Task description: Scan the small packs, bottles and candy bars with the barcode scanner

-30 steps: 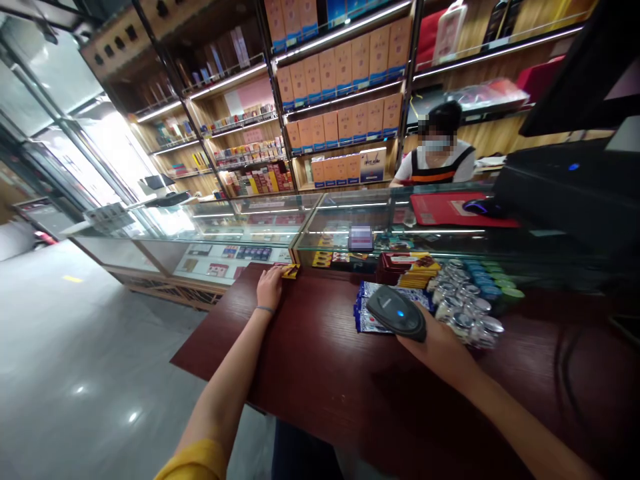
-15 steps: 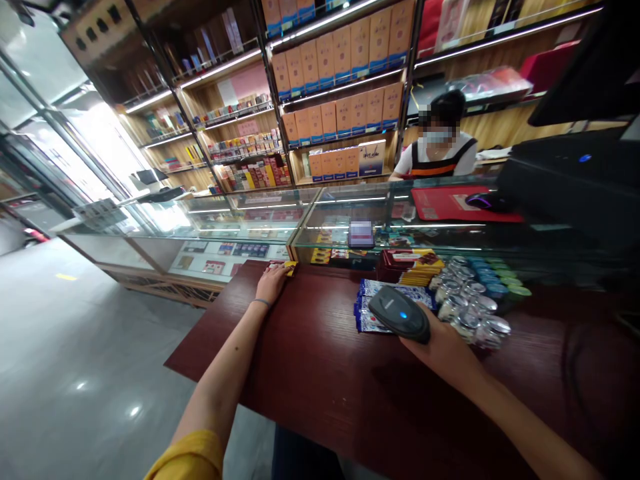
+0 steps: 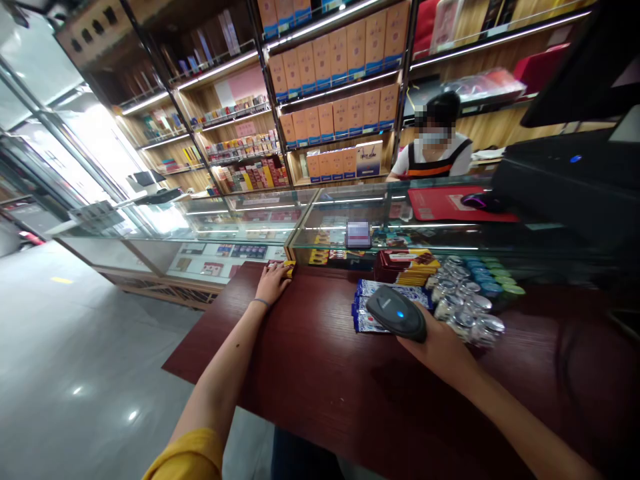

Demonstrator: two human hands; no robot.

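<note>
At the far left corner of the dark red-brown table top, my left hand lies over a small red and yellow packet. Its fingers are stretched across the packet and the thumb stands apart from them. They partly cover it. My right hand is wrapped round the handle of a black barcode scanner with a blue light on. The scanner's head hangs over several blue and white packets, hiding part of them. Just behind these is a stack of brown and yellow packets.
Several silver-lidded jars and green-lidded containers stand right of the packets. A glass display counter runs behind the table. A masked person sits beyond it. A red mat and a black monitor are at the right.
The view has shifted slightly. My left thumb now shows spread away from the fingers, on the same packet. The scanner in my right hand stays over the blue and white packets.
</note>
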